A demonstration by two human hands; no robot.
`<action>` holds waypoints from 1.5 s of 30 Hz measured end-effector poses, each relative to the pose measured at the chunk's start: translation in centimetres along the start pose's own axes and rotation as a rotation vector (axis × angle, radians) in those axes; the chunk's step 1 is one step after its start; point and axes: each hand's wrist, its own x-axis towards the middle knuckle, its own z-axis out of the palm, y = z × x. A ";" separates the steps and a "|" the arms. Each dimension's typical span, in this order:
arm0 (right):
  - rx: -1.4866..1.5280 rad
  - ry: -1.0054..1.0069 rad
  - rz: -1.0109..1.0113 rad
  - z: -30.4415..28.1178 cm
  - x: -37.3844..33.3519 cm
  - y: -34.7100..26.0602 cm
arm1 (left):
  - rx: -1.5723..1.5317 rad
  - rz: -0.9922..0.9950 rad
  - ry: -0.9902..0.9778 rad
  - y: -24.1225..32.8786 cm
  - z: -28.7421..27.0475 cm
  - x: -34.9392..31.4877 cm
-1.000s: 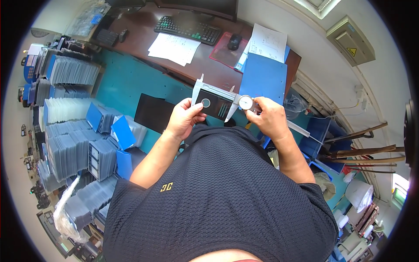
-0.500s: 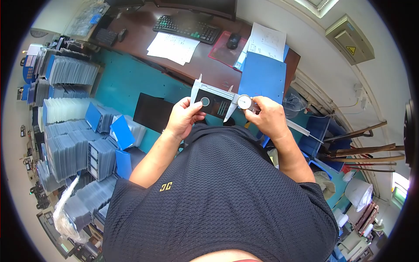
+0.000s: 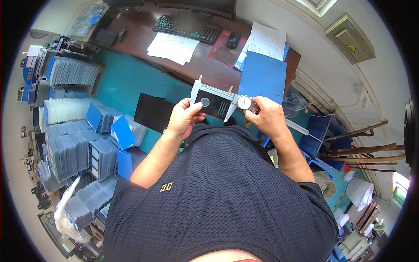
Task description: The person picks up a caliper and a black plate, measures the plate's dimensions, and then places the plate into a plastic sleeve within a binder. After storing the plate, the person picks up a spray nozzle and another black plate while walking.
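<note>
My left hand point(image 3: 183, 118) pinches the left end of a dark flat panel point(image 3: 213, 105), which has a round ring near that end and several narrow slots at the other. Around the panel's length sit the jaws of a dial caliper point(image 3: 217, 89), one jaw at each end. My right hand point(image 3: 267, 114) is closed round the caliper beside its round white dial, with the fingers partly hidden. The caliper's beam sticks out to the right past that hand.
Ahead is a brown desk point(image 3: 135, 32) with a keyboard point(image 3: 185, 29), paper sheets point(image 3: 172, 48), a mouse point(image 3: 233, 40) and a blue folder point(image 3: 263, 76). Stacks of clear panels point(image 3: 65, 150) fill the left side. Long wooden-handled tools point(image 3: 364, 150) lean at the right.
</note>
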 end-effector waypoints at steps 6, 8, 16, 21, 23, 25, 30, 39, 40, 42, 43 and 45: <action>0.002 -0.011 0.013 0.0 -0.1 0.1 | 0.006 0.001 0.009 0.0 0.1 -0.1; -0.015 -0.013 0.011 0.1 -0.3 0.2 | 0.007 0.003 0.007 0.0 0.1 -0.1; -0.001 0.009 -0.005 0.1 -0.4 0.0 | 0.008 0.003 -0.013 0.2 0.2 -0.5; -0.009 0.028 -0.022 0.2 -0.6 -0.1 | 0.026 -0.002 0.000 -0.1 0.1 -0.8; -0.014 0.036 -0.031 0.3 -0.7 -0.2 | 0.032 -0.002 0.003 -0.3 -0.1 -0.9; -0.022 0.018 -0.026 0.2 -0.9 -0.3 | 0.037 0.005 0.005 -0.3 -0.2 -1.1; -0.034 0.017 -0.035 0.3 -1.3 -0.4 | 0.033 -0.002 -0.008 -0.3 -0.3 -1.4; 0.005 0.015 -0.013 0.4 -1.7 -0.6 | 0.024 -0.001 -0.017 -0.5 -0.5 -1.8; -0.010 0.007 -0.017 0.4 -1.7 -0.5 | 0.025 0.001 -0.020 -0.4 -0.4 -1.8; -0.023 0.000 -0.021 0.4 -1.8 -0.6 | 0.029 0.001 -0.022 -0.5 -0.5 -1.9; -0.023 0.006 -0.028 0.3 -1.8 -0.6 | 0.031 0.001 -0.025 -0.6 -0.5 -1.9; -0.024 0.012 -0.036 0.3 -1.7 -0.7 | 0.027 -0.002 -0.026 -0.6 -0.7 -1.8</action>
